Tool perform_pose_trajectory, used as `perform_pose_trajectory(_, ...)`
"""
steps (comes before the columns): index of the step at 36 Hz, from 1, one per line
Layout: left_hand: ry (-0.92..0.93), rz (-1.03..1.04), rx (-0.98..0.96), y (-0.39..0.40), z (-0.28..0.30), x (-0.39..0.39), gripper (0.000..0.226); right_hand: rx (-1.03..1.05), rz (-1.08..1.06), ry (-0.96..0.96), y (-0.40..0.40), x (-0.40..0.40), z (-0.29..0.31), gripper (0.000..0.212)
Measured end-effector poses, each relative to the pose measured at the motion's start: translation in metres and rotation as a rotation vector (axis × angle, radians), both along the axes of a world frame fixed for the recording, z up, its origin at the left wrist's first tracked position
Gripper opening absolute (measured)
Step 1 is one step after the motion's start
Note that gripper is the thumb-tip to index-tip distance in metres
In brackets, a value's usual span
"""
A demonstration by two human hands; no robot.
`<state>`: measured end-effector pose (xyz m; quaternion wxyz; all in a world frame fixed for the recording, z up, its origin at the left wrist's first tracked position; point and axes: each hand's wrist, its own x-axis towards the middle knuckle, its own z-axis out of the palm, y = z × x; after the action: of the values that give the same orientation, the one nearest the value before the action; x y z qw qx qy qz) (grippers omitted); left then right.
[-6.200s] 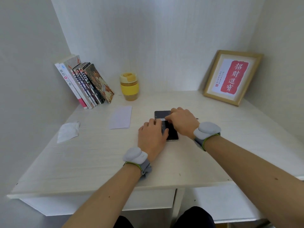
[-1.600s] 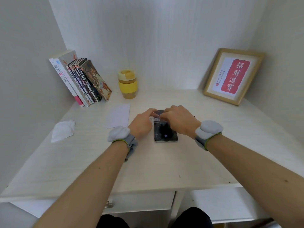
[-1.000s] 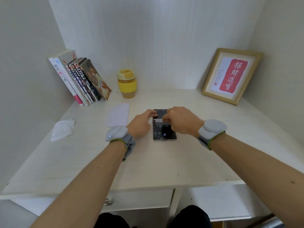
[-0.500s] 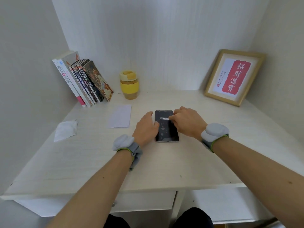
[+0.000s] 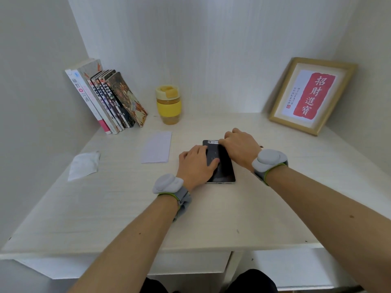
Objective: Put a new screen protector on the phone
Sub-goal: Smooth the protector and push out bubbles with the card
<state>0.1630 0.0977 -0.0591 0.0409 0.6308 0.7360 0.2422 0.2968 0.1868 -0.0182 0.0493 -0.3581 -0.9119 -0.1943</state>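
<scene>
Now our left hand (image 5: 195,166) has slid back, flat on the phone (image 5: 222,166); our right hand (image 5: 240,145) fingers pinch its far sticker (image 5: 213,142), ready to peel.

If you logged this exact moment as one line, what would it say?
step: fitting protector | phone: flat on desk | left hand: rests on phone | right hand: curled at top-edge sticker
</scene>
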Motion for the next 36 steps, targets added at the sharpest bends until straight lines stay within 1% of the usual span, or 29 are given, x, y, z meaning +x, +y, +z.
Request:
perform_pose_trajectory(6, -0.01, 0.002, 0.02, 0.001, 0.0, -0.001, 0.051, 0.019, 0.055, 0.004, -0.01, 0.005, -0.004, 0.025)
perform_pose_trajectory(15, -0.04, 0.013, 0.009, 0.0, 0.001, -0.001, 0.049, 0.005, -0.006, 0.003, -0.005, -0.004, 0.001, 0.028)
perform_pose_trajectory(26, -0.07, 0.013, 0.021, 0.0, 0.0, -0.002, 0.047, 0.033, 0.031, -0.013, -0.015, -0.003, 0.002, 0.027)
perform_pose_trajectory(33, -0.077, 0.011, 0.013, -0.002, 0.003, -0.001, 0.047, 0.009, -0.032, -0.02, -0.012, -0.012, 0.006, 0.028)
perform_pose_trajectory(36, -0.085, 0.011, 0.018, -0.002, 0.002, -0.002, 0.048, 0.02, -0.014, -0.032, -0.017, -0.012, 0.007, 0.027)
